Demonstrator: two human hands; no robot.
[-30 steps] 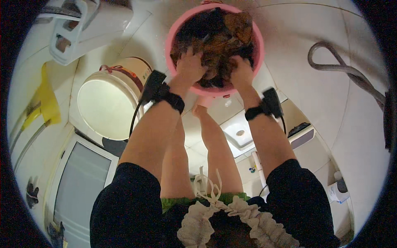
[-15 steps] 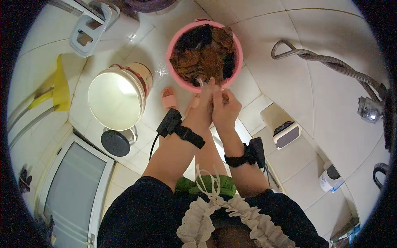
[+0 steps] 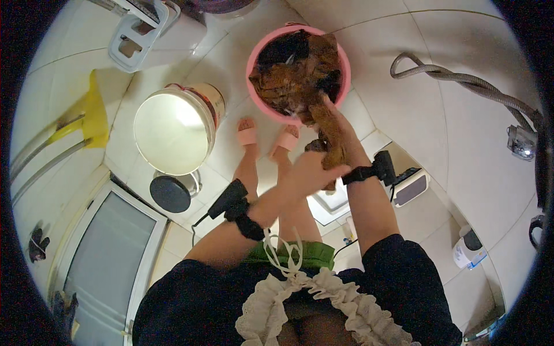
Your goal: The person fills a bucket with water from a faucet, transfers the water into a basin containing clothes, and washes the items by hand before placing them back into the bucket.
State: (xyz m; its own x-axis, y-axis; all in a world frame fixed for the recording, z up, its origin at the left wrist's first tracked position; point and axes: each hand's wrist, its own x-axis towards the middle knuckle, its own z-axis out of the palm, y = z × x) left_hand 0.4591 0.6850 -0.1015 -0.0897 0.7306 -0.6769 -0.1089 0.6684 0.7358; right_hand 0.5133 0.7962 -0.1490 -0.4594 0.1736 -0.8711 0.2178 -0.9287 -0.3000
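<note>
A pink basin [image 3: 345, 75] on the floor holds a heap of wet brown and black cloth. A strip of the brown cloth [image 3: 332, 135] rises over the basin's near rim to my hands. My left hand [image 3: 309, 176] is closed around the lower part of the strip, its thumb reaching toward my right wrist. Higher up, beside the rim, my right hand [image 3: 345, 130] grips the same cloth, with part of its fingers hidden behind it. A loose end hangs below my left hand.
A pale bucket [image 3: 173, 134] and a dark-topped round stool [image 3: 170, 194] stand at left. My feet in pink slippers [image 3: 247, 136] are close to the basin. A metal shower hose [image 3: 473, 85] hangs at right, above a slim bin [image 3: 412, 187]. A grey-paneled door [image 3: 112, 254] is at lower left.
My hands have moved apart from close together at the basin's rim. The left has come back toward me and the right has shifted right, drawing a strip of brown cloth out of the basin.
</note>
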